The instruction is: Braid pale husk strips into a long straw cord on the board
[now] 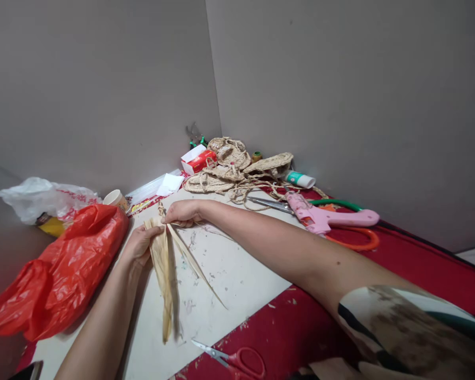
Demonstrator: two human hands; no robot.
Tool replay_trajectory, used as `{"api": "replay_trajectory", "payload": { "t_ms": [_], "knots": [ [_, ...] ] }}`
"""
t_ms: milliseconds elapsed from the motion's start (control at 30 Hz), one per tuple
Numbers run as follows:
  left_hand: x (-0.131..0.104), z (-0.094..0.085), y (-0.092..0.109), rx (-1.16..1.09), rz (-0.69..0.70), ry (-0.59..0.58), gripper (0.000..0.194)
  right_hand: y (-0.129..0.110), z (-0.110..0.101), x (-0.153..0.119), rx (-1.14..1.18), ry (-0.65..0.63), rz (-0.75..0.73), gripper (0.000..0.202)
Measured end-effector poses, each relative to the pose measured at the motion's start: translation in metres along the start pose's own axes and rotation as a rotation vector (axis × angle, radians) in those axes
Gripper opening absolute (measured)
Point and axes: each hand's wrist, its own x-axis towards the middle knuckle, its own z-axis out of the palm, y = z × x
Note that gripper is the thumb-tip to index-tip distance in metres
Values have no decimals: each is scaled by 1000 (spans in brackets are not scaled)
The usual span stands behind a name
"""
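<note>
My left hand (140,244) is closed on pale dried husk strips (164,285) that hang down over a white board (217,306). Beside it, at the strips' top end, my right hand (182,212) is pinched on the husk, its fingers partly hidden. A short twisted or braided piece (161,209) sticks up just beyond the two hands. One narrow pointed strip (196,266) splays off to the right. Small scissors (241,361) with red handles lie partly open near the front edge.
A red plastic bag (79,264) and a paper cup (116,199) stand left. Braided sandal-like pieces (221,179) pile in the corner near pliers (196,138) and a red box (200,160). A pink glue gun (328,214) lies right, over larger tools on red cloth (415,264).
</note>
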Motion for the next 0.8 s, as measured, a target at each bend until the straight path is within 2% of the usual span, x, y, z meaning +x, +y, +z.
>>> {"api": "replay_trajectory", "payload": {
  "t_ms": [500, 800],
  "knots": [
    [-3, 8, -9, -47, 67, 52, 27, 9, 1, 5, 19, -9, -19, 26],
    [1, 8, -21, 1, 207, 128, 29, 9, 4, 5, -44, 37, -22, 13]
  ]
}}
